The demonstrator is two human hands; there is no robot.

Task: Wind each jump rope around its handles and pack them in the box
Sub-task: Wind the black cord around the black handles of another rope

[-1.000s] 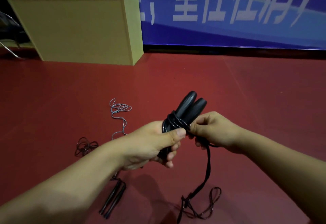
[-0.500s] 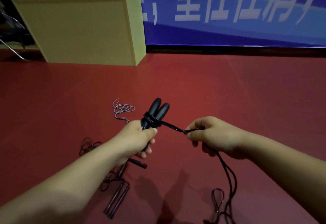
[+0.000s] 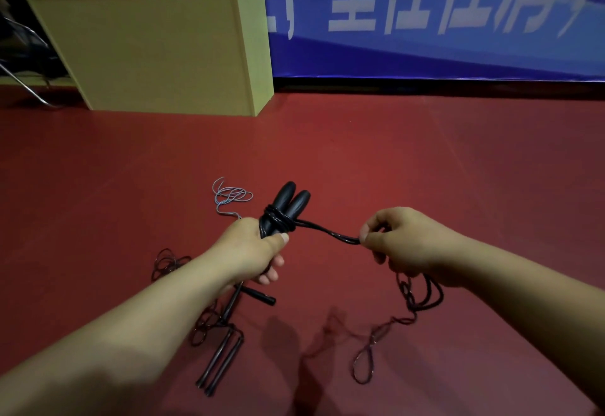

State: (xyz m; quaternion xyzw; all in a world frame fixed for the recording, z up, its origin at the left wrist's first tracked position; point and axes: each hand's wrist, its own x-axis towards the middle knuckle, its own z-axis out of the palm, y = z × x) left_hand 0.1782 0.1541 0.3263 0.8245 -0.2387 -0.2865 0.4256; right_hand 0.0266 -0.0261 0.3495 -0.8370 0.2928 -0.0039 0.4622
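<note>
My left hand [image 3: 253, 250] grips a pair of black jump rope handles [image 3: 288, 201] held side by side, tips pointing up and away. A few turns of black rope [image 3: 278, 219] wrap around them just above my thumb. From the wraps the doubled rope [image 3: 327, 232] runs right into my right hand [image 3: 402, 242], which pinches it. The slack rope [image 3: 422, 297] hangs below that hand and trails in loops on the red floor [image 3: 425, 170].
A tan box [image 3: 147, 52] stands at the back left against a blue banner [image 3: 425, 39]. On the floor lie a grey rope [image 3: 229, 196], a thin dark tangle [image 3: 168, 261], and slim black handles [image 3: 222, 363] under my left forearm.
My hands have moved apart and slightly away from me. The right hand has drawn the rope out to the right of the handles, and the slack has shifted right.
</note>
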